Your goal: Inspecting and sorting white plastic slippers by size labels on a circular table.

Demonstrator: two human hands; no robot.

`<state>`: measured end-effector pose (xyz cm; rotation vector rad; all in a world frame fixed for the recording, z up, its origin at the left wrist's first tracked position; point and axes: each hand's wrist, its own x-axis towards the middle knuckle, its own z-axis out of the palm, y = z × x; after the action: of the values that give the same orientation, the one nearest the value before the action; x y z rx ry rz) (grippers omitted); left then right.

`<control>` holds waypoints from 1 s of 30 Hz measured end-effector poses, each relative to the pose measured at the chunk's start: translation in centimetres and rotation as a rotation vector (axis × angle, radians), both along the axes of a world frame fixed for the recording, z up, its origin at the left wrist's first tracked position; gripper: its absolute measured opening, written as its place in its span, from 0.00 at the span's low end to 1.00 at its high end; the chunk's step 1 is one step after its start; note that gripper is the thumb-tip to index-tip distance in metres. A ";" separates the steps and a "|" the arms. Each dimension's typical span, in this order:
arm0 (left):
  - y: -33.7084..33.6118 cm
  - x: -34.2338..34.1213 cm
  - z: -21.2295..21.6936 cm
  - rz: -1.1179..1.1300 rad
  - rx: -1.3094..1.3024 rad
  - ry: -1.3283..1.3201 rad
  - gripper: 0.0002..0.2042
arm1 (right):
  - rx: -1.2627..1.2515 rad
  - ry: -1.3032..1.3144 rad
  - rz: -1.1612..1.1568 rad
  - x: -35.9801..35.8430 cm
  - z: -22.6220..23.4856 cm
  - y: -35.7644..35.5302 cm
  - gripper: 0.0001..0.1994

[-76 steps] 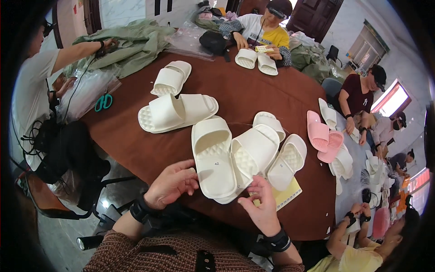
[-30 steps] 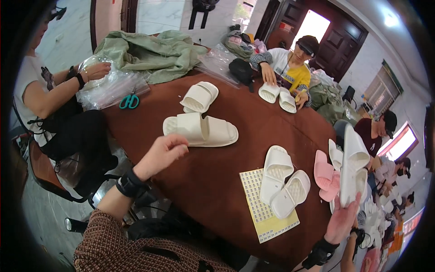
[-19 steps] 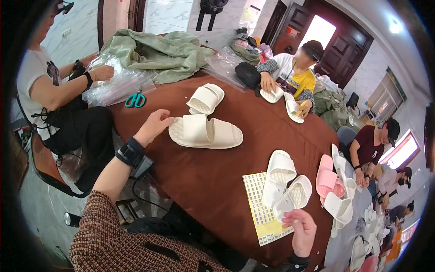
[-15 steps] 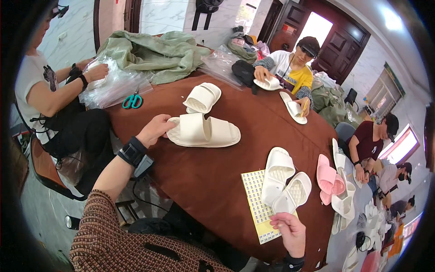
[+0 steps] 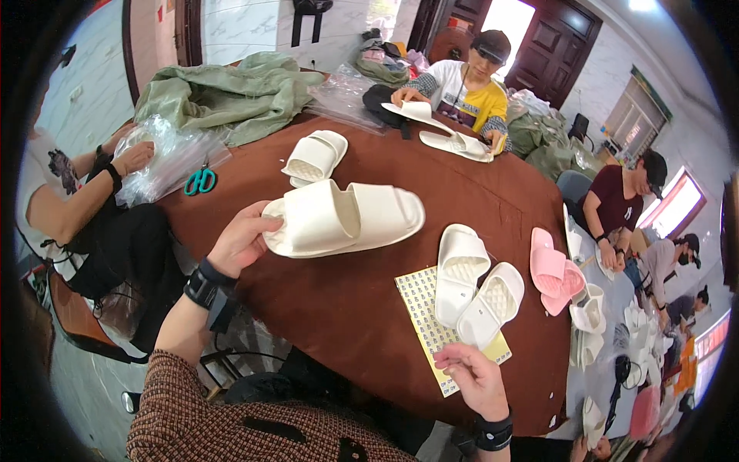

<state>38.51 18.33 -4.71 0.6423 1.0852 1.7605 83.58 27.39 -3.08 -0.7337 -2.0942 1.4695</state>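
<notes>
My left grip (image 5: 240,240) is closed on one end of a pair of cream-white, dimpled foam slide slippers (image 5: 315,223) laid end over end, thumb along the near edge. My right grip (image 5: 479,379) has its fingers half curled – I cannot tell whether anything small sits in it – above a yellow sheet of printed labels (image 5: 418,308). Two white slide slippers (image 5: 459,285) lie fanned out on that sheet, covering part of it. Just behind the held pair sits another cream-white slipper pair (image 5: 314,154), close to its far side. Farther left on the brown-draped surface (image 5: 339,323) lie teal-handled scissors (image 5: 200,182) beside clear plastic bags (image 5: 158,173); rightward, pink foam slippers (image 5: 548,263). Across from me, a co-worker (image 5: 493,108) handles two more white slippers (image 5: 458,146).
</notes>
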 end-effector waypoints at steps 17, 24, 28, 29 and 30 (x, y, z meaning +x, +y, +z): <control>-1.2 10.5 2.7 -0.201 -0.016 0.105 0.18 | -0.592 0.598 -0.189 -3.3 -1.0 1.2 0.19; -1.0 9.8 2.0 -0.103 -0.014 0.350 0.14 | -0.523 0.653 -0.325 -2.8 -0.3 1.2 0.18; -1.6 6.5 1.5 0.058 0.099 0.340 0.17 | -0.420 0.682 -0.410 -0.8 -0.6 2.3 0.17; -2.4 5.5 1.7 0.082 0.142 0.294 0.18 | -0.400 0.677 -0.456 -0.5 -0.2 2.4 0.16; -3.0 4.7 2.3 0.100 0.179 0.293 0.19 | -0.408 0.678 -0.454 0.1 -0.2 2.7 0.16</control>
<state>43.20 15.35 -2.43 0.9956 1.1798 1.9049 83.73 30.06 -3.28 -0.6671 -1.0602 1.5945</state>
